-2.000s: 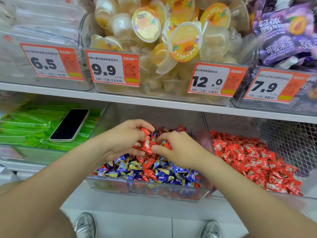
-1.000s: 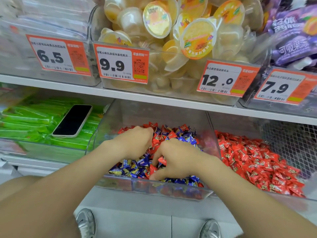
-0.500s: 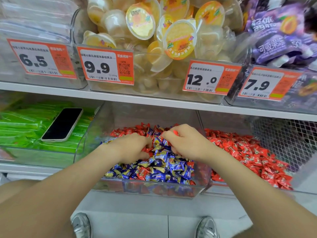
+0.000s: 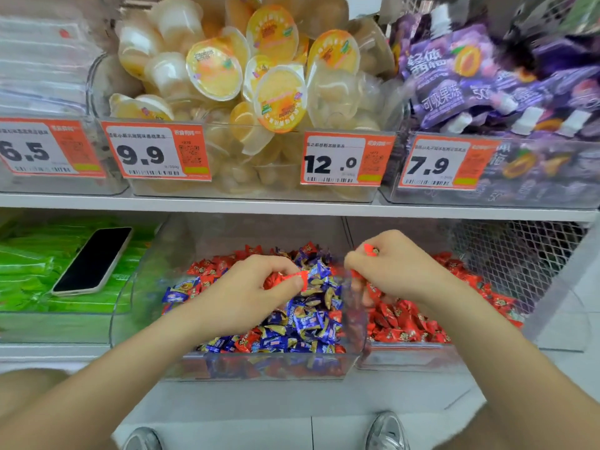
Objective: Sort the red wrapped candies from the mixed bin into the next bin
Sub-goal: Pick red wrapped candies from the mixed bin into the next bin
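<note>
Both grips hold red candies, one over each bin.

My left grip [image 4: 246, 295] is curled over the mixed bin [image 4: 136, 287] and pinches a red candy [image 4: 293, 279] between thumb and fingers, just above the heap of blue and red sweets. My right grip [image 4: 401, 271] is clenched round a second red candy [image 4: 370, 250], whose end pokes out at the top of the fist. It sits over the left part of the next bin [image 4: 406, 355], which is filled with red candies. A phone [image 4: 92, 259] lies on green packs [image 4: 26, 271] to the left.
</note>
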A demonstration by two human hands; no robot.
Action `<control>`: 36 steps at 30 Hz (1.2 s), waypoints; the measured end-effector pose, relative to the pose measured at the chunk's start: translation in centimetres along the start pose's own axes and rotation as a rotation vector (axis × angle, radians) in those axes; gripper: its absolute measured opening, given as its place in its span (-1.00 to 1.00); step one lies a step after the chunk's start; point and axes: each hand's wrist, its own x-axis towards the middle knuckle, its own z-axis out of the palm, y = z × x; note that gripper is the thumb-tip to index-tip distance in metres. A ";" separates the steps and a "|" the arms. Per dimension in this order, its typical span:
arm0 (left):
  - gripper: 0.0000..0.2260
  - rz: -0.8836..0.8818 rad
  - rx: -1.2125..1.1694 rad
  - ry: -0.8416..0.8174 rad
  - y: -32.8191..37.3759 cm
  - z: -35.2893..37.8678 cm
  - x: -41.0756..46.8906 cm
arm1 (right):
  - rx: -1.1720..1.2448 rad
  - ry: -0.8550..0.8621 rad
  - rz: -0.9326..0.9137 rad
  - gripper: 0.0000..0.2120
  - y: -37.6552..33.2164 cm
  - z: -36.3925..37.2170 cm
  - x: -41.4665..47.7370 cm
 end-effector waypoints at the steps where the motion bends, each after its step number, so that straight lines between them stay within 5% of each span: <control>1: -0.81 0.011 -0.013 -0.030 1.4 0.6 0.0 | -0.066 0.073 0.006 -0.75 1.1 -1.0 0.1; 4: -0.84 0.078 -0.079 -0.070 5.5 2.8 1.2 | -0.130 0.195 0.013 -0.78 4.5 -3.1 0.8; 9: -0.90 0.325 0.315 0.091 9.5 7.5 7.2 | -0.211 0.158 -0.022 -0.76 9.9 -6.1 1.5; 11: -0.81 0.314 0.410 0.031 9.5 9.1 9.7 | -0.237 0.138 -0.047 -0.76 11.4 -6.9 1.3; 15: -0.61 0.208 0.470 -0.256 9.1 10.7 11.9 | -0.247 -0.021 -0.211 -0.37 12.6 -6.2 1.4; 20: -0.63 0.226 0.247 -0.177 8.5 10.1 11.3 | -0.616 -0.253 -0.132 -0.06 13.6 -3.3 2.4; 26: -0.57 0.364 0.289 -0.034 7.1 8.6 9.0 | -0.854 -0.060 0.009 -0.32 13.8 -4.0 3.8; 29: -0.63 0.362 0.324 0.039 6.0 7.4 7.1 | -0.842 -0.004 0.066 -0.27 12.5 -4.2 2.9; 31: -0.71 0.335 0.336 0.060 5.2 6.0 6.0 | -0.741 0.016 -0.006 -0.28 10.2 -3.8 2.1; 36: -0.86 0.126 0.570 -0.098 2.0 1.5 4.6 | -0.282 0.264 -0.387 -0.75 3.7 0.2 -0.5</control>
